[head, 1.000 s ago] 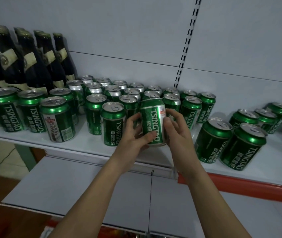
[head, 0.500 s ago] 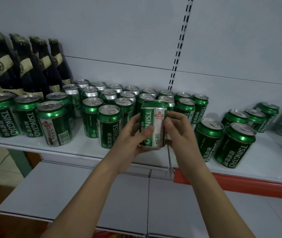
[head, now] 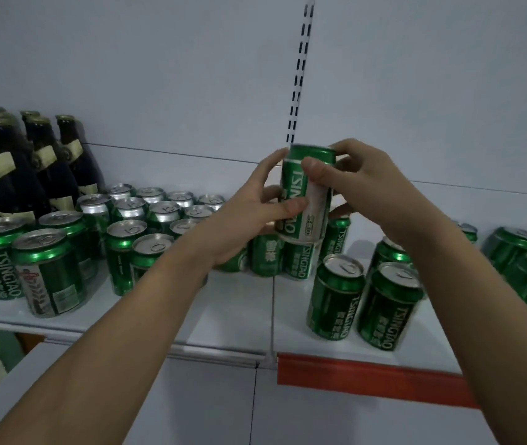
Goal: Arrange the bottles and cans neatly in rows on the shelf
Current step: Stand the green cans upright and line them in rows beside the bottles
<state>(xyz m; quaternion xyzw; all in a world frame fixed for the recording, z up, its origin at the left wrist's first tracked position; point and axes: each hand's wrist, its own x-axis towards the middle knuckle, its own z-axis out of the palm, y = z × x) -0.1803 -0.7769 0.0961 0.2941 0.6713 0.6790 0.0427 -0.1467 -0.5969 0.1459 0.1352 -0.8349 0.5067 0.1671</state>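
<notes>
A green Tsingtao can point(head: 305, 200) is held upright between both hands, lifted above the rows and resting on or just over another can point(head: 300, 260). My left hand point(head: 255, 203) grips its left side and my right hand point(head: 361, 184) wraps its top right. Several green cans point(head: 159, 216) stand in rows on the white shelf point(head: 236, 316) to the left. Dark bottles point(head: 47, 168) stand at the far left back. Two loose cans point(head: 336, 297) stand to the right near the front.
More green cans point(head: 519, 255) stand scattered at the far right. A red price strip point(head: 368, 377) runs along the shelf's front edge on the right. A lower white shelf point(head: 207, 409) juts out below. The slotted upright point(head: 299, 69) runs up the back panel.
Both hands have raised the can from shelf level up over the cans behind it and a little rightwards. The view has tilted upwards.
</notes>
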